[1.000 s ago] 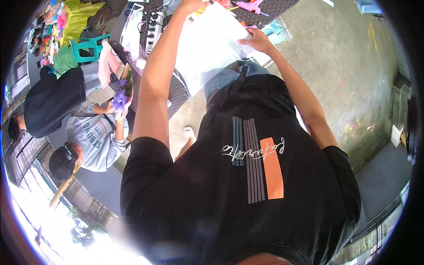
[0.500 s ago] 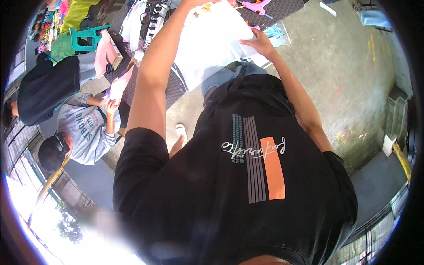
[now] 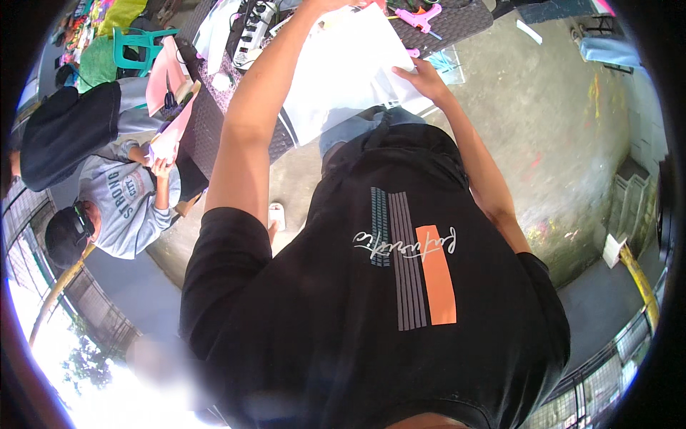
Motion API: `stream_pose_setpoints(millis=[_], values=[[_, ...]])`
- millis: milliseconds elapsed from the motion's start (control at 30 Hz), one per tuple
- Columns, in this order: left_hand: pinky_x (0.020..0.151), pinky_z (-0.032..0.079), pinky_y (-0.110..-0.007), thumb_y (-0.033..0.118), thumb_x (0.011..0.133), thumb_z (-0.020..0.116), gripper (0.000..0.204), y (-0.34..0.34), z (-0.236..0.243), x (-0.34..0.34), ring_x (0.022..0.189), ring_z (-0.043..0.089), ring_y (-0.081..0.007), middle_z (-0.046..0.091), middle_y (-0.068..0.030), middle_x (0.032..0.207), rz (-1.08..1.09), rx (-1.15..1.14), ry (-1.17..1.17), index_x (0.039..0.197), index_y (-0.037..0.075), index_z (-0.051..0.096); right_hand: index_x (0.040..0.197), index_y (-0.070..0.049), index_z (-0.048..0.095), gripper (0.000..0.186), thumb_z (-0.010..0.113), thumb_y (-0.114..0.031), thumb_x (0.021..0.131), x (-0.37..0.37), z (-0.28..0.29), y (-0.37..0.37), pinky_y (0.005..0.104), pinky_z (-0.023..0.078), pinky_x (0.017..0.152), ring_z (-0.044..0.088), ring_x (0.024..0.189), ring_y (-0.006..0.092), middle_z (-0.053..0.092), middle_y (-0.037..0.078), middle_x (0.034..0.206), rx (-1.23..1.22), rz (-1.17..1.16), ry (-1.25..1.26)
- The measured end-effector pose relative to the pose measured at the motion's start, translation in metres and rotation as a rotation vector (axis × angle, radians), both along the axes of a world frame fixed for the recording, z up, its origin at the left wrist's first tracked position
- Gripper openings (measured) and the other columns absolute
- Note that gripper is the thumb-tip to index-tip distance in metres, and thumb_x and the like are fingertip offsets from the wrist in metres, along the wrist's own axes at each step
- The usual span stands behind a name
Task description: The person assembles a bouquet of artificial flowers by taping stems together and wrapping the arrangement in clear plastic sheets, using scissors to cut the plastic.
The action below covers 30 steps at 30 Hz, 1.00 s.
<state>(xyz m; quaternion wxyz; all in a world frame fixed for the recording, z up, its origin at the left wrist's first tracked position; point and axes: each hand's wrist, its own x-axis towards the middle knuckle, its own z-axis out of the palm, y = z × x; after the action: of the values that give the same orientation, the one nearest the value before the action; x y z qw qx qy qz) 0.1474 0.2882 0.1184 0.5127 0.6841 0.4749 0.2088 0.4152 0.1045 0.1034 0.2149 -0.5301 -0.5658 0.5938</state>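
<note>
A large white sheet (image 3: pixel 346 79), perhaps paper or thin plastic, lies over the near edge of the dark woven-pattern table (image 3: pixel 464 25). My right hand (image 3: pixel 429 81) pinches its right edge, thumb toward the sheet. At the top edge of the view, my left hand (image 3: pixel 330 4) is over the sheet's far part; its fingers are mostly cut off, so what they hold cannot be made out. Just beyond the sheet, to the right, lies a pink glue gun (image 3: pixel 419 20).
A white power strip (image 3: pixel 254 34) with plugs lies left of my left forearm. At left a person in a grey shirt (image 3: pixel 118 196) holds a pink and white paper piece (image 3: pixel 170 139). Scissors (image 3: pixel 169 93) rest beside it. A teal chair (image 3: pixel 136 51) stands behind.
My view has shifted slightly, bringing more of the glue gun into sight. Both hands stay at the white sheet; my right hand keeps its edge. The person at left appears farther left.
</note>
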Motion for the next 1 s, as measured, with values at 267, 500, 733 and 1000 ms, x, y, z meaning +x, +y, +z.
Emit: stream_pose_setpoints(millis=[267, 500, 733, 1000], values=[[0.070, 0.055, -0.036, 0.020, 0.089, 0.076, 0.022, -0.026, 0.016, 0.002, 0.080, 0.069, -0.0224, 0.073, -0.0093, 0.090, 0.477, 0.400, 0.076, 0.106, 0.006, 0.070, 0.127, 0.002, 0.066, 0.053, 0.074, -0.037, 0.092, 0.008, -0.018, 0.006, 0.0319, 0.053, 0.080, 0.068, 0.090, 0.0155, 0.073, 0.011, 0.105, -0.144, -0.086, -0.002], [0.083, 0.054, -0.035, 0.006, 0.088, 0.069, 0.013, -0.225, 0.008, -0.001, 0.089, 0.072, -0.0269, 0.074, -0.0127, 0.094, 0.898, 0.381, 0.083, 0.101, 0.002, 0.072, 0.136, 0.002, 0.060, 0.064, 0.076, -0.039, 0.090, 0.023, -0.045, 0.012, 0.0317, 0.053, 0.084, 0.066, 0.097, 0.0161, 0.070, 0.012, 0.114, -0.238, -0.167, 0.029], [0.073, 0.054, -0.039, 0.026, 0.086, 0.075, 0.033, -0.387, -0.109, -0.061, 0.089, 0.070, -0.0281, 0.071, -0.0198, 0.098, 1.417, 0.047, 0.872, 0.103, -0.002, 0.068, 0.139, 0.008, 0.053, 0.067, 0.074, -0.037, 0.092, 0.040, -0.059, 0.027, 0.0330, 0.045, 0.102, 0.060, 0.118, 0.0205, 0.064, 0.014, 0.129, -0.364, -0.183, 0.249], [0.069, 0.046, -0.028, 0.025, 0.084, 0.083, 0.041, -0.389, -0.093, -0.103, 0.082, 0.064, -0.0138, 0.071, -0.0056, 0.094, 1.523, -0.554, -0.469, 0.113, 0.000, 0.069, 0.137, 0.009, 0.053, 0.064, 0.073, -0.034, 0.094, 0.031, -0.047, 0.038, 0.0337, 0.046, 0.100, 0.062, 0.115, 0.0193, 0.064, 0.014, 0.128, -0.334, -0.135, 0.259]])
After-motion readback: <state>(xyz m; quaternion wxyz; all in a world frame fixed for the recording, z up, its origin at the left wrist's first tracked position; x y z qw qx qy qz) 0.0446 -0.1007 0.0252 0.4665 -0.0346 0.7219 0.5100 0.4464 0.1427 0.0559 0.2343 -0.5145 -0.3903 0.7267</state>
